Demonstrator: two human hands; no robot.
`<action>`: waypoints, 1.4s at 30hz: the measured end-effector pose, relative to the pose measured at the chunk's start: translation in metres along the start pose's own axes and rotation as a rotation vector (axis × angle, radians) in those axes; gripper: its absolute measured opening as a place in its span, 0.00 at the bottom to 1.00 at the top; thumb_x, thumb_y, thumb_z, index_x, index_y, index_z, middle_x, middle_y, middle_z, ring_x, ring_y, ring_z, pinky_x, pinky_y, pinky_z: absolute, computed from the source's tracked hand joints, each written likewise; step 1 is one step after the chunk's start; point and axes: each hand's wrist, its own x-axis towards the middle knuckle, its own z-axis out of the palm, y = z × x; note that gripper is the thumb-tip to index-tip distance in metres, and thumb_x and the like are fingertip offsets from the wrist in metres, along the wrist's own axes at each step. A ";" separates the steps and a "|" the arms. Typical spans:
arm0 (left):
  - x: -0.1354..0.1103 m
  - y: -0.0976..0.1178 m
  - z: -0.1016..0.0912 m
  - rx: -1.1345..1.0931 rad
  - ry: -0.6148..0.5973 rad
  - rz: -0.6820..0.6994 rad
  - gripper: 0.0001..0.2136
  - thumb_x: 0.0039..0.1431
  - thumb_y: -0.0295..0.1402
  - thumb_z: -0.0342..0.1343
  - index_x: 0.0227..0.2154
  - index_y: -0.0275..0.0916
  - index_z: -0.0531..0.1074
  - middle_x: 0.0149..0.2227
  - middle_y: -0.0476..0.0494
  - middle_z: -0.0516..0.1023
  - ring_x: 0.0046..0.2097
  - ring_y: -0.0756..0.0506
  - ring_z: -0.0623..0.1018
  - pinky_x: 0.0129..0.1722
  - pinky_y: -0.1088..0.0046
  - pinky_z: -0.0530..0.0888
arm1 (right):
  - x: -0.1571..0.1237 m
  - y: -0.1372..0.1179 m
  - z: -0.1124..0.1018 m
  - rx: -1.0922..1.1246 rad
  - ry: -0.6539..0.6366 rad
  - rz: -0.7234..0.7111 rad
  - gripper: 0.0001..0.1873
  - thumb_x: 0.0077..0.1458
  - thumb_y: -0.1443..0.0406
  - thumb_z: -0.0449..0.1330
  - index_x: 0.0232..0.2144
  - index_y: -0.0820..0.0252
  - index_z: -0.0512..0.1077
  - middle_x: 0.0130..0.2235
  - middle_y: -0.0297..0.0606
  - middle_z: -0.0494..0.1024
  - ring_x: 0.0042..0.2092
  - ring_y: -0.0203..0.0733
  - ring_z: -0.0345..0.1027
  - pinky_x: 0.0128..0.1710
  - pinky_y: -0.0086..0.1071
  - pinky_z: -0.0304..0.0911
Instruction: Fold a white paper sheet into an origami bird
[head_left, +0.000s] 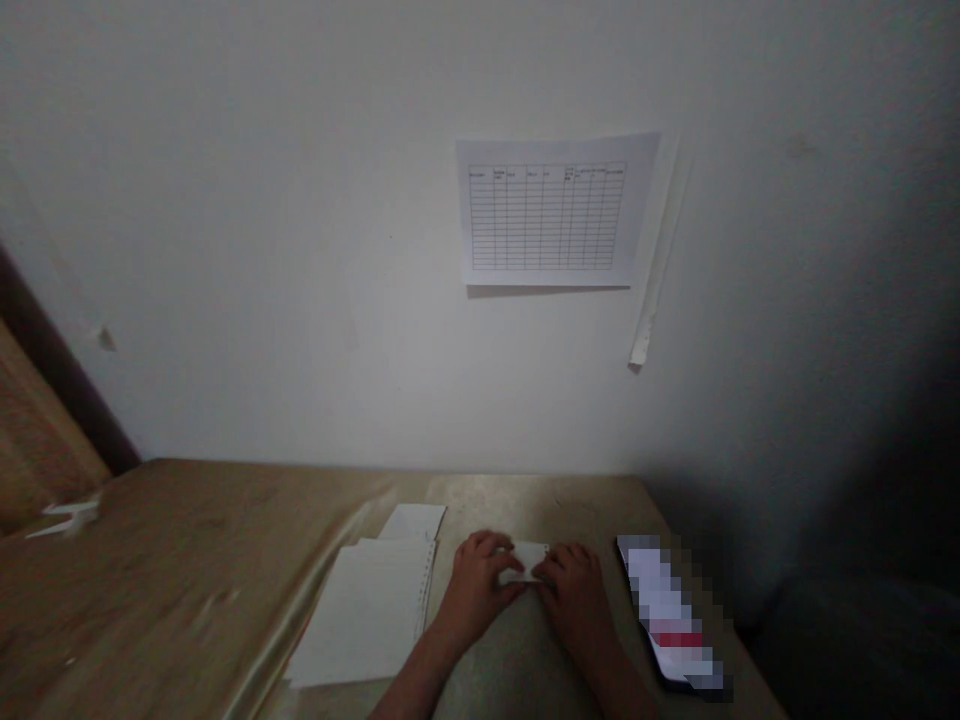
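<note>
**Small white paper (531,552) held between two hands, with bare room beyond**

The left hand (480,580) pinches the paper's left side between curled fingers and thumb; the right hand (574,590) grips its right side likewise. The paper lies low over the right-hand part of the table (187,560). Beyond it, bare surface runs to the far edge, against the wall (300,250). Left of the left forearm, a stack of sheets (360,610) sits close, leaving little room; farther left, the top is wide open. On the right, a phone (667,610) lies near the table's right edge, a narrow gap from the right hand.

Fingers cover the paper's sides, the forearms leave the view at the near edge, the phone's screen is pixelated, and the far-right corner sinks into shadow.
</note>
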 end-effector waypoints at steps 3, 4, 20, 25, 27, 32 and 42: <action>-0.001 -0.001 0.000 0.043 -0.058 -0.014 0.05 0.55 0.33 0.66 0.34 0.51 0.81 0.47 0.48 0.79 0.55 0.39 0.71 0.57 0.54 0.64 | 0.001 0.001 -0.006 0.043 -0.027 0.017 0.06 0.56 0.67 0.64 0.32 0.49 0.79 0.40 0.33 0.78 0.47 0.43 0.65 0.56 0.39 0.51; -0.001 -0.002 0.000 0.046 -0.062 -0.012 0.05 0.55 0.33 0.65 0.34 0.51 0.81 0.47 0.48 0.80 0.54 0.40 0.72 0.57 0.55 0.64 | 0.001 0.000 -0.009 0.060 -0.031 0.024 0.05 0.56 0.66 0.64 0.32 0.48 0.80 0.39 0.33 0.78 0.47 0.43 0.66 0.55 0.39 0.51; 0.003 -0.004 -0.005 0.012 -0.063 -0.078 0.08 0.59 0.38 0.60 0.29 0.44 0.81 0.41 0.46 0.81 0.47 0.41 0.74 0.50 0.62 0.67 | 0.000 0.018 -0.009 0.284 -0.059 0.067 0.08 0.55 0.65 0.59 0.30 0.54 0.79 0.42 0.39 0.81 0.51 0.47 0.69 0.56 0.41 0.58; 0.003 -0.005 -0.001 -0.014 -0.026 -0.086 0.05 0.56 0.35 0.61 0.27 0.43 0.79 0.41 0.46 0.81 0.46 0.42 0.74 0.49 0.63 0.66 | -0.001 0.017 -0.007 0.299 -0.032 0.068 0.09 0.56 0.66 0.58 0.29 0.54 0.78 0.42 0.39 0.80 0.49 0.47 0.69 0.54 0.41 0.58; 0.003 -0.004 0.000 -0.007 -0.012 -0.087 0.04 0.54 0.33 0.62 0.26 0.42 0.78 0.40 0.46 0.80 0.46 0.42 0.74 0.50 0.63 0.66 | -0.001 0.017 -0.007 0.299 -0.040 0.066 0.09 0.56 0.66 0.58 0.28 0.55 0.78 0.41 0.39 0.80 0.49 0.46 0.69 0.54 0.40 0.58; 0.004 -0.001 0.001 0.027 -0.003 -0.111 0.01 0.52 0.31 0.62 0.28 0.42 0.78 0.41 0.46 0.80 0.49 0.40 0.74 0.51 0.61 0.65 | 0.001 0.017 -0.004 0.286 -0.028 0.080 0.08 0.55 0.66 0.59 0.28 0.55 0.78 0.40 0.37 0.80 0.47 0.44 0.70 0.53 0.38 0.58; 0.003 0.003 0.003 0.058 -0.016 -0.099 0.08 0.54 0.30 0.60 0.37 0.45 0.78 0.41 0.46 0.79 0.48 0.40 0.74 0.50 0.62 0.66 | 0.000 0.014 -0.008 0.300 0.013 0.098 0.05 0.52 0.69 0.61 0.28 0.55 0.76 0.39 0.37 0.80 0.47 0.44 0.70 0.53 0.38 0.58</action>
